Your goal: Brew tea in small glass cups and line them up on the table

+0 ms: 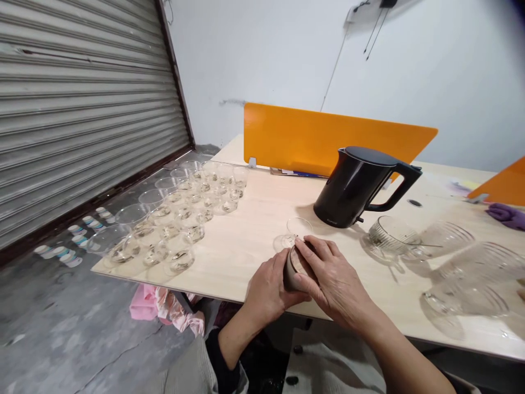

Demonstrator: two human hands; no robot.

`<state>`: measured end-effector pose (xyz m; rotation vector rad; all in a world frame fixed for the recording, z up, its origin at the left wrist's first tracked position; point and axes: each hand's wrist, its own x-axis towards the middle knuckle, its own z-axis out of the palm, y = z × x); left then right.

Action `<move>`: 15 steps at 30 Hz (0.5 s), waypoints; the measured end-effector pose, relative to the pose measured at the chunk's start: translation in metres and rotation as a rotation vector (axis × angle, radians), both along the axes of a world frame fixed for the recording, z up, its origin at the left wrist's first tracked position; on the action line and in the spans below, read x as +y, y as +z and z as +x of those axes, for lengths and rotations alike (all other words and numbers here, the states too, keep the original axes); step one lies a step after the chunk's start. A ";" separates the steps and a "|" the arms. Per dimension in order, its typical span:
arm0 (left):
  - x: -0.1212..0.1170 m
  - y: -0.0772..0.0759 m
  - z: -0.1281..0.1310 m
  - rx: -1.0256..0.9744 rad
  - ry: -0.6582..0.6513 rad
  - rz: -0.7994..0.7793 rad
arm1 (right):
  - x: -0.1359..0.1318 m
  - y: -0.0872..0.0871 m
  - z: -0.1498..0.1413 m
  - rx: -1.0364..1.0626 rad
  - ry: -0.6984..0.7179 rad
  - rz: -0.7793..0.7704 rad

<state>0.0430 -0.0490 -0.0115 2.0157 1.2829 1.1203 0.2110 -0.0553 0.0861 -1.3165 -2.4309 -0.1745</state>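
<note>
At the table's front edge, my left hand (267, 284) is wrapped around the side of a dark, round canister (290, 278). From above, my right hand (328, 271) grips its wooden-looking lid (302, 261), with fingers and thumb over the rim. Whether the lid sits tight or loose I cannot tell. Just behind my fingers stands a small clear cup (298, 225), partly hidden. To the left, rows of several clear cups (180, 257) each have a little dark, leaf-like material at the bottom.
A black electric kettle (353, 186) stands beyond my right hand. Further right are a ribbed glass bowl (391, 232) and stacked clear cups (471, 268). An orange divider (320, 139) crosses the table's back. White bottles (77, 235) and pink cloth (143, 302) lie below the left edge.
</note>
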 end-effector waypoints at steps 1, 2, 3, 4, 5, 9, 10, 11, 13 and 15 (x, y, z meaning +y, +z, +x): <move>0.000 0.001 0.000 0.004 0.005 -0.003 | 0.000 -0.001 0.000 -0.003 -0.004 -0.014; 0.000 0.002 0.000 0.009 0.010 -0.006 | 0.000 -0.002 0.000 -0.002 -0.012 -0.026; -0.001 0.002 0.000 0.011 0.015 -0.007 | 0.000 -0.003 0.000 0.002 -0.021 -0.038; -0.001 0.003 -0.001 0.010 0.014 -0.007 | 0.000 -0.004 0.000 0.009 -0.028 -0.047; -0.001 0.005 -0.001 0.007 0.005 -0.007 | 0.001 -0.005 0.000 0.017 -0.027 -0.051; -0.002 0.009 -0.004 -0.019 -0.045 -0.007 | 0.003 -0.011 0.002 0.076 0.012 -0.028; -0.002 0.010 -0.005 -0.023 -0.053 -0.007 | 0.004 -0.012 0.005 0.097 0.026 -0.017; -0.002 0.011 -0.007 -0.029 -0.057 -0.009 | 0.004 -0.013 0.008 0.120 0.042 -0.010; -0.002 0.013 -0.010 -0.043 -0.070 -0.018 | 0.004 -0.012 0.017 0.163 0.072 -0.006; -0.002 0.014 -0.014 -0.060 -0.092 -0.018 | 0.003 -0.003 0.028 0.207 0.076 0.010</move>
